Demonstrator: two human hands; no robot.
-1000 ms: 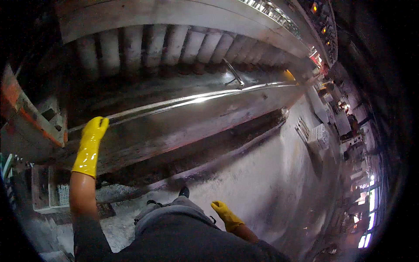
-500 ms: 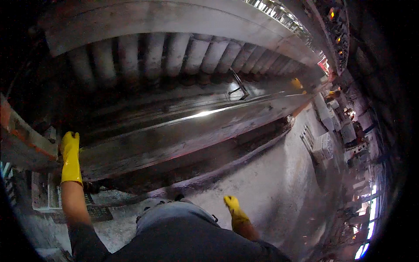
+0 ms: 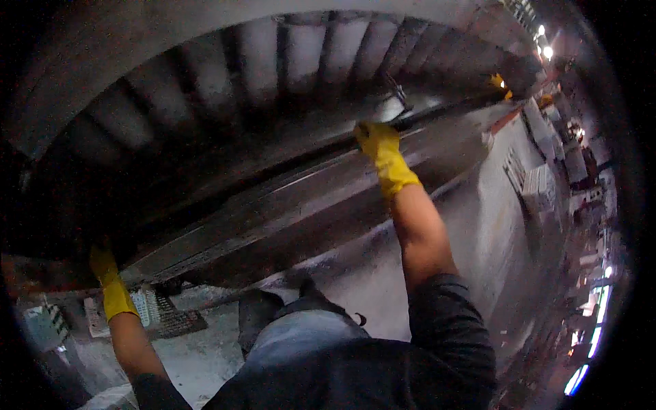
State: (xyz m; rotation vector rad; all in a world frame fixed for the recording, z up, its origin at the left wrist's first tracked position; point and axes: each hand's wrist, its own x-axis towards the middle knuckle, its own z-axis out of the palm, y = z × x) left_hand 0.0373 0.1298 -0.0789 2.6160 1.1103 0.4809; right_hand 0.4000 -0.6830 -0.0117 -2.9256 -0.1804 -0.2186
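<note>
My left hand (image 3: 106, 266), in a yellow rubber glove, is at the left end of a long metal trough-like machine (image 3: 294, 195). It touches or hovers by the corner there; its fingers are lost in shadow. My right hand (image 3: 379, 141), gloved the same way, reaches over the machine's long front edge with its fingers curled. Whatever lies under those fingers is hidden, and I cannot tell if they grip the edge. Just beyond that hand a small metal bracket (image 3: 400, 97) stands on the machine.
A row of pale upright slats or rollers (image 3: 256, 55) curves along the back under a broad pale cover (image 3: 171, 24). White crates (image 3: 538, 188) stand at right; more perforated crates (image 3: 147, 307) sit low at left. Another yellow glove (image 3: 501, 85) shows far along the machine. The pale floor (image 3: 355, 294) looks wet.
My right hand has come up from beside my body and forward to the machine's edge. The left hand stays at the left corner. The view has shifted and tilted.
</note>
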